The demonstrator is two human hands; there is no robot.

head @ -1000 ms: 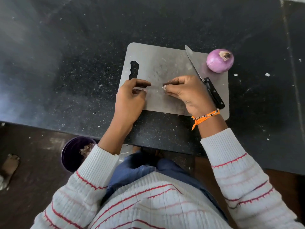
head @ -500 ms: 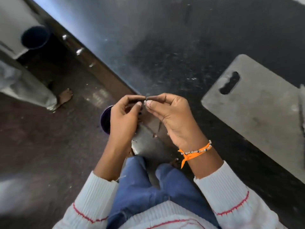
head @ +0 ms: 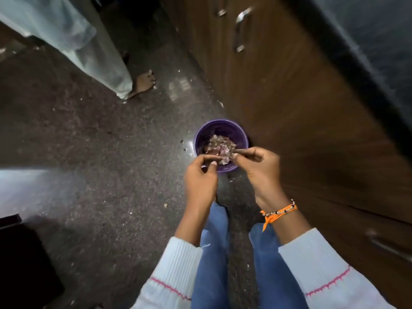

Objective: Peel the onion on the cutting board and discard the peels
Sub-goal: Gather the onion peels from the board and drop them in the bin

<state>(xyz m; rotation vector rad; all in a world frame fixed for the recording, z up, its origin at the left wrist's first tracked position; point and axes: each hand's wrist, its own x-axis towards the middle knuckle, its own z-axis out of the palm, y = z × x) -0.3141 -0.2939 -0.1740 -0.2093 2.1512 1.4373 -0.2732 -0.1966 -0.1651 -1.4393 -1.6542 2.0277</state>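
Over the purple bin on the floor: both hands dropping peel scraps

left hand and right hand hover just above the near rim, fingers curled, fingertips pinched narrow; whatever they pinch is too small to make out, likely peel bits; bin holds a heap of onion peels, purplish-brown, well below the rim; onion and cutting board out of view, presumably up on the counter to the right; to do this well: keep fingertips inside the rim line, rub them together so clingy flakes fall in; scraps already dot the floor beside the bin.
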